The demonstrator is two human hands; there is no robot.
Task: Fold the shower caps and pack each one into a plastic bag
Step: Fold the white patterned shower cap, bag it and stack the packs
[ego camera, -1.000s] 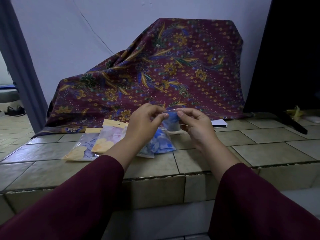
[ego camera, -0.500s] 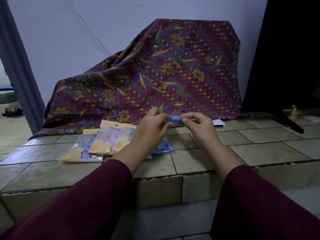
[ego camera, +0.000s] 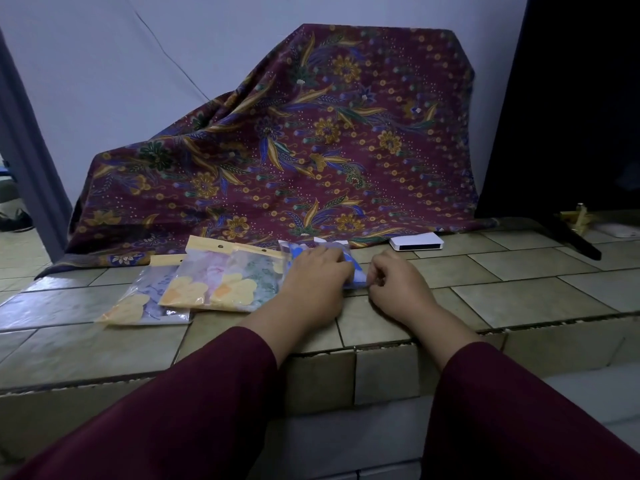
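Both hands have come down from the air, where half a second ago they pinched a small blue bundle between them, and now they rest on the tiled ledge (ego camera: 519, 299). At the far left lies a packed bag (ego camera: 145, 299) with a yellow flower print, flat and shiny, and partly over it a second packed bag (ego camera: 221, 278) with a yellow card top. Next, the left hand (ego camera: 317, 278) lies palm down with nearly straight fingers on the blue-and-white bag (ego camera: 356, 271), pressing it flat against the tiles. The right hand (ego camera: 398, 285) is just beside it, fingers curled, and seems to pinch the near right corner of this bag, though the contact is too small to be sure. I judge the cap inside to be very light, soft and springy, and the plastic thin and slippery, so it is better held at the edges or the open mouth while the palm keeps it down. Behind stands a patterned maroon cloth (ego camera: 311, 150), soft and draped; to the right, a small white box (ego camera: 415, 242), hard and smooth.
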